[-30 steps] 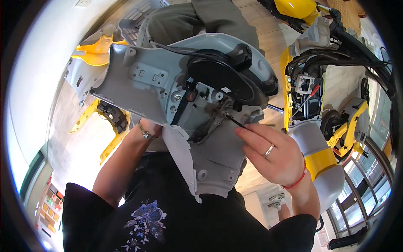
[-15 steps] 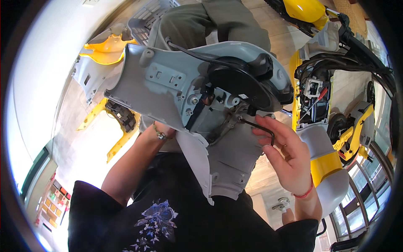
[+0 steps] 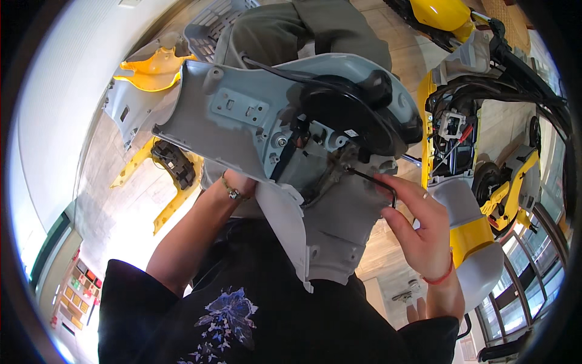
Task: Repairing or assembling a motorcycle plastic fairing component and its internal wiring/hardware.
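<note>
A large grey plastic shell [image 3: 221,136] rests across my lap, its inner side facing up. My right hand [image 3: 421,221] pinches the bent black hex key [image 3: 371,178] between thumb and fingers, at the bend. The key's far tip meets the shell's fittings just below a round black housing [image 3: 339,121]; the exact socket is too small to make out. A black cable [image 3: 279,76] runs from that housing over the shell's far edge. My left hand [image 3: 238,184] reaches under the shell's near edge, its fingers hidden behind the plastic.
Yellow panels [image 3: 154,70] and a yellow frame piece with a black part [image 3: 176,164] lie on the floor at left. A grey crate [image 3: 212,27] stands behind. At right are a partly stripped yellow vehicle [image 3: 427,121] with a red-handled screwdriver [image 3: 464,134], and another yellow vehicle [image 3: 509,194].
The shell has tilted slightly, with its far edge a little higher in view. My right hand has shifted slightly, still holding the hex key at the same spot. My left hand has barely moved.
</note>
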Motion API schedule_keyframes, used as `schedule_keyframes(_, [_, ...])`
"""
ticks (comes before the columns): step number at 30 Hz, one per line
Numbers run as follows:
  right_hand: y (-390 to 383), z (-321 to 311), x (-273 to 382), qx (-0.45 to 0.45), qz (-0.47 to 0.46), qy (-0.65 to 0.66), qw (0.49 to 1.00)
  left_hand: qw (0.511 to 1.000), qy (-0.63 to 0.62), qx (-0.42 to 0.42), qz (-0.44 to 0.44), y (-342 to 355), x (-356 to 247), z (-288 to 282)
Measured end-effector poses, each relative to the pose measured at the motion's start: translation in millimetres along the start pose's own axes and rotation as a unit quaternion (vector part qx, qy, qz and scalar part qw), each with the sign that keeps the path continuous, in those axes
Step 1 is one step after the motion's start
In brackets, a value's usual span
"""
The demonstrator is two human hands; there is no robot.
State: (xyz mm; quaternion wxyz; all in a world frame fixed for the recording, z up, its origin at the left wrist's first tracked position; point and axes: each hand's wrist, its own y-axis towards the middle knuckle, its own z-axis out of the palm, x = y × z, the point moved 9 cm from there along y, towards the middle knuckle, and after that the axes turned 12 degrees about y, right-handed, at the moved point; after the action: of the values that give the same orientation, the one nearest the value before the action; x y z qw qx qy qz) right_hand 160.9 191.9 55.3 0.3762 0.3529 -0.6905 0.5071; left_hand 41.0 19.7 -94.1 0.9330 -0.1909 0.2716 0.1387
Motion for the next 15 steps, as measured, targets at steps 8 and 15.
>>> schedule_keyframes(8, [2.5, 8.6, 38.8, 0.094, -0.183, -0.373, 0.905, 0.972, 0.202, -0.085, -0.081, -1.3, 7.7, -16.6])
schedule_keyframes(15, [6.7, 3.9, 24.1, 0.091, -0.146, -0.33, 0.928, 0.982, 0.15, -0.082, -0.077, -0.6, 21.4, -22.1])
